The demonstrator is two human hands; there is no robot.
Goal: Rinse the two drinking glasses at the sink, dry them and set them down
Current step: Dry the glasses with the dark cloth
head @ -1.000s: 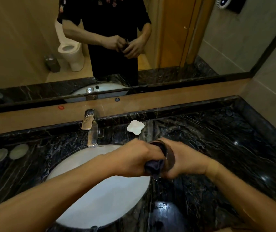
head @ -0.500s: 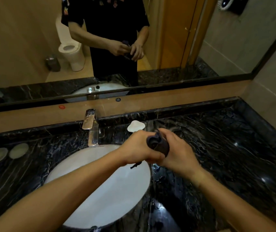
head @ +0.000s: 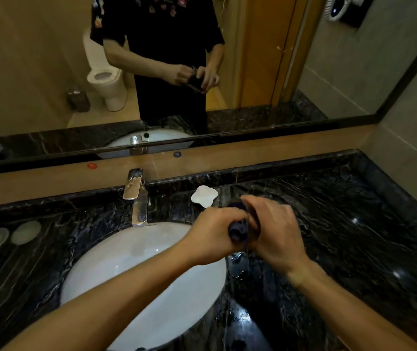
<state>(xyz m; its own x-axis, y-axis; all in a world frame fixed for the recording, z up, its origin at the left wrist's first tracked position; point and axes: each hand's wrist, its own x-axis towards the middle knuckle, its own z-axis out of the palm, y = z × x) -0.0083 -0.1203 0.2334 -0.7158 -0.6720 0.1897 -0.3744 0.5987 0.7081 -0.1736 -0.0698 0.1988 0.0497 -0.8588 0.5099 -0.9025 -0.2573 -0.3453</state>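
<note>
I look down at a black marble table (head: 354,236) with a white oval sink (head: 126,274) set into it, and a chrome tap (head: 136,198) behind the bowl. Both of my bare hands meet just right of the sink's rim. My left hand (head: 212,236) is closed around a dark cloth (head: 238,229). My right hand (head: 276,231) is wrapped round a drinking glass (head: 253,219), of which only a thin sliver shows between the hands; the cloth appears pushed against or into it. So both grips are full, one on cloth, one on glass. I cannot see a second glass anywhere.

I judge this to be the drying step. The glass is likely light, rigid, breakable and slick while wet, so I would hold it round the body, not by the rim, and keep it low over the table. A small white dish (head: 204,195) sits near the back edge, and the surface below my hands looks wet.
</note>
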